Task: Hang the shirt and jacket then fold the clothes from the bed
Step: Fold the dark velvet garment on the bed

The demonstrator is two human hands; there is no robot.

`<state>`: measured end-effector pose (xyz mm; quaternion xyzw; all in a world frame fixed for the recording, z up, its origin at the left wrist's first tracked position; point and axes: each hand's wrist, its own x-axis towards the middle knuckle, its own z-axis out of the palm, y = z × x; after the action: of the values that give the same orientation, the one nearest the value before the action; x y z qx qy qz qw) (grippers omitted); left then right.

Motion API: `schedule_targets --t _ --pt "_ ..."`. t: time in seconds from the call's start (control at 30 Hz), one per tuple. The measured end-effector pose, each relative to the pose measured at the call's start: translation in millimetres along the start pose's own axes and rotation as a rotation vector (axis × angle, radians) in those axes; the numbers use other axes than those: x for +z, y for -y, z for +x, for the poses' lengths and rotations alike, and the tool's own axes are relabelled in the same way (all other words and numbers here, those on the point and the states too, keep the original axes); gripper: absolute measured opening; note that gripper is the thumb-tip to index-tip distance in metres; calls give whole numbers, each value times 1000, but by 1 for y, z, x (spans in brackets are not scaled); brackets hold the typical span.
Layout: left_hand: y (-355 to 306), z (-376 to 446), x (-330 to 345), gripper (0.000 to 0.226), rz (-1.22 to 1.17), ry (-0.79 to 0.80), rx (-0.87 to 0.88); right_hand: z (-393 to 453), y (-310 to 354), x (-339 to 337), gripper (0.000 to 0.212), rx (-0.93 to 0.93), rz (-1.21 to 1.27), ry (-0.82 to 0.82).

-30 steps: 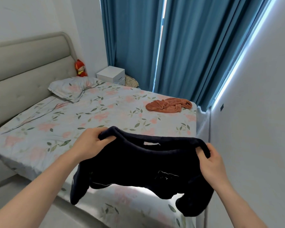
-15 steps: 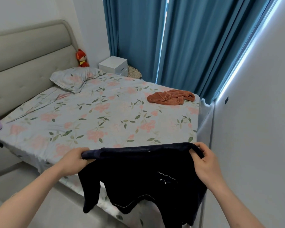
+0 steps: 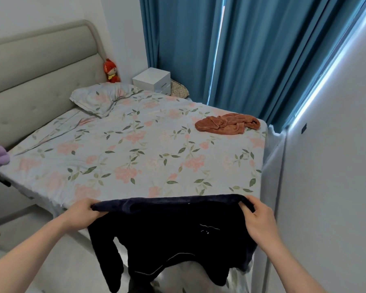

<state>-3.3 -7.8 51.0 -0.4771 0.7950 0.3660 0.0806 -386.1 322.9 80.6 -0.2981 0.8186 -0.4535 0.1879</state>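
At the foot of the bed (image 3: 135, 149), your left hand (image 3: 84, 211) and right hand (image 3: 260, 220) each pinch a shoulder of the dark top (image 3: 173, 229), which hangs clear of the mattress. Keep both grips level and taut, then lay it flat, well apart from the rust garment (image 3: 227, 124), before folding.

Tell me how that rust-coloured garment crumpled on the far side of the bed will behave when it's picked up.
The rust-coloured garment will probably be floppy: it lies in soft crumpled folds on the bed. Lifted from one spot, it would likely unravel and hang, as the dark garment drapes below the hands. Its plush-looking surface suggests it won't slip easily.
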Motion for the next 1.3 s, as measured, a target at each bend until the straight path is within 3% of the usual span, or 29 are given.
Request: schedule_targets --t 0.2,0.3,0.43,0.67,0.8,0.97,1.3 --pt "2 52 -35 16 -294 -9 -24 35 -9 38 19 118 -152 -82" --pt "18 78 -66 29 -161 -84 24 49 -5 70 26 213 -297 -148" --pt "48 108 -103 60 -10 -107 98 48 5 120 36 335 -221 -182" --pt "59 130 -154 45 34 -81 176 18 61 175 33 462 -71 -425" --pt "48 157 -181 51 106 -219 238 30 96 176 27 446 -26 -509" --pt "29 222 -199 62 179 -242 323 83 96 179 34 458 -67 -501" --pt "-33 401 -177 66 296 -210 272 265 21 197 38 442 -210 -418"
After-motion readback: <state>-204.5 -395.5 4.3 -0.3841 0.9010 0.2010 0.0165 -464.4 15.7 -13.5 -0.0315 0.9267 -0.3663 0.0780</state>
